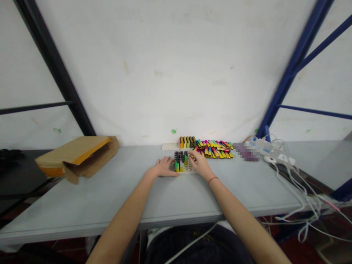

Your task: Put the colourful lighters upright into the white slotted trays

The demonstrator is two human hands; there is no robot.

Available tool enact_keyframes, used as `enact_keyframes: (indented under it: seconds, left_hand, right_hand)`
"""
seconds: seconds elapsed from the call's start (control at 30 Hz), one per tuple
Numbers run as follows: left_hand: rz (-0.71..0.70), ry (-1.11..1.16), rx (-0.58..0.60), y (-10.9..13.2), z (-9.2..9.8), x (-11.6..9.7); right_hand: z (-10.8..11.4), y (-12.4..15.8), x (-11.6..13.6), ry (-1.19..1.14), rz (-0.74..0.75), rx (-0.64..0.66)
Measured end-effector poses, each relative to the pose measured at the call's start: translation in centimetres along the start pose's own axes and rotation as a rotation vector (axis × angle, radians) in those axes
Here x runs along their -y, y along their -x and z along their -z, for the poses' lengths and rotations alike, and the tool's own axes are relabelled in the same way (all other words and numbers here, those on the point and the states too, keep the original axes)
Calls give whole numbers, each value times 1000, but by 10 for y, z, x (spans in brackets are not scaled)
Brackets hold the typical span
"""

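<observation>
A pale tray with round holes (pixel 189 168) lies on the table, its left part filled with upright lighters (pixel 179 163) with dark tops and green-to-yellow bodies. My left hand (pixel 164 167) rests flat at the tray's left end, fingers spread, the thumb along the front edge near the lighters. Over the tray's right part, my right hand (pixel 200 163) has its fingers bent together at a lighter (pixel 186 158) standing in the tray; the exact grip is partly hidden. Behind that hand lie two rows of multicoloured lighters (pixel 216 152) on their sides.
Farther back stand a block of upright lighters (pixel 187 142) and another pale holed tray (pixel 170 146). An open cardboard box (pixel 78 156) lies at the left. White cables (pixel 291 176) and power strips (pixel 264 146) crowd the right end, beside a blurred purple patch (pixel 247 152).
</observation>
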State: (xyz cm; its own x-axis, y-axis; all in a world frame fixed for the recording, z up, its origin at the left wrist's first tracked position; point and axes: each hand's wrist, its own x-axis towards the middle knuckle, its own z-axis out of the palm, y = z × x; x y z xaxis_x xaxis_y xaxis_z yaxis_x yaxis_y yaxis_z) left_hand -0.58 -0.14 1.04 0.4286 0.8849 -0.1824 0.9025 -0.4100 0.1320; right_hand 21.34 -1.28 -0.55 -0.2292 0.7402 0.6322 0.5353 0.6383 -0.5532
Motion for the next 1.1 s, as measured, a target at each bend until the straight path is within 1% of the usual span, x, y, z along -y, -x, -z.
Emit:
enact_keyframes:
  seconds: [0.1,0.2,0.23,0.33,0.43,0.53,0.6,0.73,0.8,0.83,0.9,0.97,1.03,1.1]
  left_hand:
    - [11,-2,4,1,1,-1]
    - [9,-10,0,1,2,-1]
    - [4,-11,-3,1,1,0]
    - [-5,-9,-6,0,0,1]
    - [-4,-8,-6,-1,-1,3]
    - [-12,-8,-7,-1,-1,3]
    - [-8,-9,-5,-1,-1,2]
    - [5,-5,7,0,0,0]
    - [5,0,12,0,0,0]
    - [2,1,10,0,-1,1]
    - [-8,1,0,-2,-2,2]
    - [-18,0,-9,-3,-4,5]
    - [-22,-4,-9,-5,-5,6]
    - [-22,-9,-6,-6,-6,7]
  right_hand:
    - [3,-2,-5,50,18,-48]
    - [16,-5,-23,136,-51,-155]
    - [23,-5,-33,194,-107,-173]
    - [50,0,-63,428,-365,-221]
    - [74,10,-87,604,-619,-328]
    - [83,19,-101,682,-782,-388]
    - [83,21,-106,695,-826,-402]
    - [84,17,-112,692,-814,-427]
    - [88,11,-110,691,-728,-438]
    - [89,8,-107,694,-659,-423]
    - [89,3,-99,699,-529,-353]
    - [82,-1,-90,726,-503,-301]
    - [71,-2,-81,769,-516,-237]
    - [60,-2,-77,797,-499,-183]
